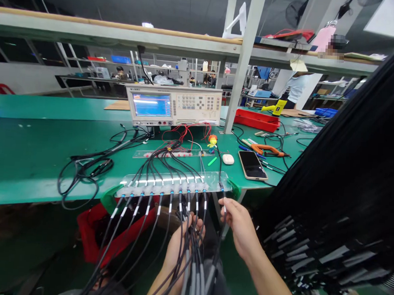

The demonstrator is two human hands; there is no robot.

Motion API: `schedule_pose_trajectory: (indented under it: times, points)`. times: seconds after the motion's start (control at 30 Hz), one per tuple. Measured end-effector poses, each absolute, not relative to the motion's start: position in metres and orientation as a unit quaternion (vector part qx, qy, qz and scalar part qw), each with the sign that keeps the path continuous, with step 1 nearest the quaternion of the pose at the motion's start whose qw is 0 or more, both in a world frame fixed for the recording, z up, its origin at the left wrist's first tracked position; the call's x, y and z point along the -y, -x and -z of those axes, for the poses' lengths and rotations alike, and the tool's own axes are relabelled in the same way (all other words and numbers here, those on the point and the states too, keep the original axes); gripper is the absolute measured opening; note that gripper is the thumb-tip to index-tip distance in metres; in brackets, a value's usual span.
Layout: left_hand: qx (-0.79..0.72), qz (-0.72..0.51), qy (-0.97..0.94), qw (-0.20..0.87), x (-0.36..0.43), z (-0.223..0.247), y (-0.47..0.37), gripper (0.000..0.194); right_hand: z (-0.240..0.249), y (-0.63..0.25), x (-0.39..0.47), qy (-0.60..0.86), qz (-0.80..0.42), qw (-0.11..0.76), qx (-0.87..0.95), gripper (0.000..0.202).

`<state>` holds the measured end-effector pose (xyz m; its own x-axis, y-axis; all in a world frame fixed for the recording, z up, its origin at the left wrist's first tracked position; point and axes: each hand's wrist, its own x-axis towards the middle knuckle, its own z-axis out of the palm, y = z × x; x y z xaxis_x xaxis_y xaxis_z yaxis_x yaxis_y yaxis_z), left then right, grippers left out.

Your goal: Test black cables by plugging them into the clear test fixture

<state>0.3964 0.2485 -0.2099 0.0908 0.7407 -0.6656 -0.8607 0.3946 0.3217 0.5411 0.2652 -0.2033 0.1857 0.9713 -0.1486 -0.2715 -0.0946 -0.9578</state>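
A clear connector strip (177,187) lies along the bench's front edge, with several black cables plugged into its near side. My right hand (236,216) pinches the rightmost cable just below its blue-tipped plug. Lower and further left, my left hand (187,231) is closed round a bundle of black cables beneath the strip. Thin black wires run from the strip's far side to a second clear strip (183,154). Behind them stands a bench meter (176,106) with a lit blue screen.
A phone (252,165), a white case (228,159) and an orange clamp (269,150) lie to the right. Coiled cables (89,167) rest at left. A red bin (111,235) sits under the bench edge. Many dark cables (332,173) hang at right. A person (296,89) is far behind.
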Motion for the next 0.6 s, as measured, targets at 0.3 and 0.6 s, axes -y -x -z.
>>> schedule_pose_trajectory:
  times: [0.3, 0.6]
  points:
    - [-0.395, -0.552, 0.046, 0.733, -0.2456, 0.2081, -0.4055, 0.012, 0.2017, -0.5421, -0.2679, 0.486, -0.562, 0.577, 0.339, 0.031]
    - [-0.390, -0.555, 0.046, 0.734, -0.2444, 0.2102, -0.4055, 0.011, 0.2010, -0.5395, -0.2712, 0.476, -0.562, 0.588, 0.334, 0.032]
